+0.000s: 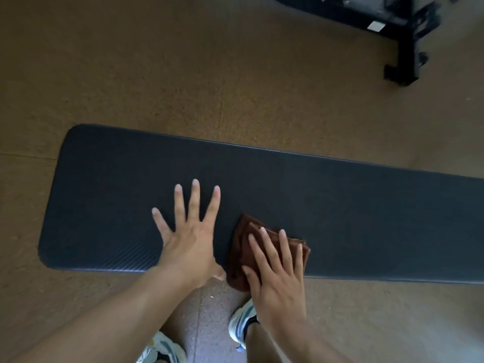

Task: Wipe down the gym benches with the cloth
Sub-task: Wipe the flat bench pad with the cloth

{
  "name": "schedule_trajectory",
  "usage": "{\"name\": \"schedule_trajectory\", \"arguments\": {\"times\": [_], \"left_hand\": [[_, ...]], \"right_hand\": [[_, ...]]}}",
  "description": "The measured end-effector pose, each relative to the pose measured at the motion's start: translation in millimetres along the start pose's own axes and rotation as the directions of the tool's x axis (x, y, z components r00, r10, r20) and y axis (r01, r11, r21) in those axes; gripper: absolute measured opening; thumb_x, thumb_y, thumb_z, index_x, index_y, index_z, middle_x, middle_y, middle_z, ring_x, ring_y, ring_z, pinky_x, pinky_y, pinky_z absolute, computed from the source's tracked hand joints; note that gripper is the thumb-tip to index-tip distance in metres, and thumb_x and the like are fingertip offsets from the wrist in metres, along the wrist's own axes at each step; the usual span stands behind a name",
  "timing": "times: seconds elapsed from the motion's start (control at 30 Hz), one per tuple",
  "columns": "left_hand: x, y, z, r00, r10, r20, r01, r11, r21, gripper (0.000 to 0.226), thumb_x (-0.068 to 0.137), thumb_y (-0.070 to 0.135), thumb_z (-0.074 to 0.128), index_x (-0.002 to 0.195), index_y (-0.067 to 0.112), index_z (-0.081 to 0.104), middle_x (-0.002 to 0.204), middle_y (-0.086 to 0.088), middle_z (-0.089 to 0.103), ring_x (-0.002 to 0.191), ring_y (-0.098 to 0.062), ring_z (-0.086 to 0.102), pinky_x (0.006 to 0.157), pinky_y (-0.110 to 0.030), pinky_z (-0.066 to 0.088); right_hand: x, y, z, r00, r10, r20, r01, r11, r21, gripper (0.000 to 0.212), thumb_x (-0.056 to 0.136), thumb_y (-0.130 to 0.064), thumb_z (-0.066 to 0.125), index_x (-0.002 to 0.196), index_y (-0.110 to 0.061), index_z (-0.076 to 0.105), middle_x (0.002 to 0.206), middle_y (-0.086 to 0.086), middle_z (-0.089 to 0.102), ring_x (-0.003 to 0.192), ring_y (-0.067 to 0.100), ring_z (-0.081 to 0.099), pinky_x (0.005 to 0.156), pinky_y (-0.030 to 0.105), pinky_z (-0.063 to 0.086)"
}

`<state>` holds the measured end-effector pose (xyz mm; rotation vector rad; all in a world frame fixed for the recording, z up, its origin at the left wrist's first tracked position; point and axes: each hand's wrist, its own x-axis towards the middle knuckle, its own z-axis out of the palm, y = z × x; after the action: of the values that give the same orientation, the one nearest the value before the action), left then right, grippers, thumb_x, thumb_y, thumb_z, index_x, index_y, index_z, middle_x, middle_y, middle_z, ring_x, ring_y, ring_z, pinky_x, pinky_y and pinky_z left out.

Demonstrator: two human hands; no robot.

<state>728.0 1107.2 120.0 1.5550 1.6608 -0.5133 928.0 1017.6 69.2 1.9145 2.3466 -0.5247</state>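
Head view looks straight down on two bare hands over one dark bench pad. The left hand [190,238] lies flat on the tabletop [340,205], palm down, with its fingers [195,197] straight and spread wide apart; it holds nothing. Its thumb is at the near edge of the pad, just beside the cloth.

The right hand [277,279] rests on top of the cloth [242,247] and presses it against the tabletop with straight fingers, a little apart from each other — they are not curled around the fabric.

The cloth is brown and folded into several layers; the layered edges show at its far right corner. It lies at the near edge of the pad, between the two hands, and its near part hangs a little over that edge.

The tabletop is a long padded surface, dark grey to black, with rounded corners and a fine ribbed texture visible at its near left end. It runs from left to right and goes out of view on the right.

Below the pad, two light sneakers [242,322] stand on the brown speckled floor [183,61]. In the far right corner one black metal frame [404,48] stands well apart from the bench.
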Motion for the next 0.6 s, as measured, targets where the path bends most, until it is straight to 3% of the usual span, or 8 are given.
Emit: {"name": "schedule_trajectory", "arguments": {"times": [0.1, 0.27, 0.43, 0.6], "left_hand": [[18, 26, -6, 0.981, -0.110, 0.160, 0.109, 0.994, 0.013, 0.179, 0.046, 0.059, 0.096, 0.131, 0.027, -0.058, 0.129, -0.015, -0.071, 0.127, -0.045, -0.057, 0.112, -0.078, -0.010], [22, 37, -4, 0.955, -0.210, 0.207, 0.203, 0.978, 0.053, 0.180, 0.042, 0.069, 0.091, 0.125, 0.025, -0.062, 0.125, -0.016, -0.072, 0.122, -0.047, -0.060, 0.110, -0.080, -0.009], [19, 42, -7, 0.945, -0.232, 0.229, 0.227, 0.973, 0.047, 0.181, 0.039, 0.067, 0.092, 0.126, 0.027, -0.062, 0.127, -0.014, -0.072, 0.121, -0.046, -0.062, 0.109, -0.079, -0.014], [20, 50, -12, 0.924, -0.290, 0.250, 0.276, 0.957, 0.087, 0.181, 0.039, 0.069, 0.091, 0.126, 0.024, -0.062, 0.127, -0.018, -0.071, 0.121, -0.048, -0.061, 0.110, -0.080, -0.010]], "right_hand": [[41, 2, -11, 0.995, 0.095, 0.025, -0.096, 0.994, 0.042, 0.055, 0.110, -0.051, 0.021, 0.164, -0.039, 0.023, 0.173, -0.016, 0.015, 0.163, 0.026, 0.002, 0.127, 0.059, 0.008], [169, 30, -51, 0.973, 0.226, 0.054, -0.232, 0.963, 0.141, 0.058, 0.109, -0.052, 0.014, 0.165, -0.039, 0.005, 0.175, -0.016, -0.003, 0.160, 0.024, -0.021, 0.126, 0.057, -0.014], [194, 42, -66, 0.997, 0.060, 0.039, -0.062, 0.997, 0.055, 0.070, 0.103, -0.068, 0.024, 0.165, -0.037, 0.019, 0.174, -0.011, 0.013, 0.162, 0.027, -0.010, 0.127, 0.060, -0.010], [63, 57, -36, 0.996, -0.084, 0.000, 0.084, 0.994, 0.064, 0.071, 0.095, -0.060, 0.056, 0.159, -0.034, 0.041, 0.171, -0.008, 0.027, 0.162, 0.031, 0.010, 0.126, 0.064, 0.012]]}}
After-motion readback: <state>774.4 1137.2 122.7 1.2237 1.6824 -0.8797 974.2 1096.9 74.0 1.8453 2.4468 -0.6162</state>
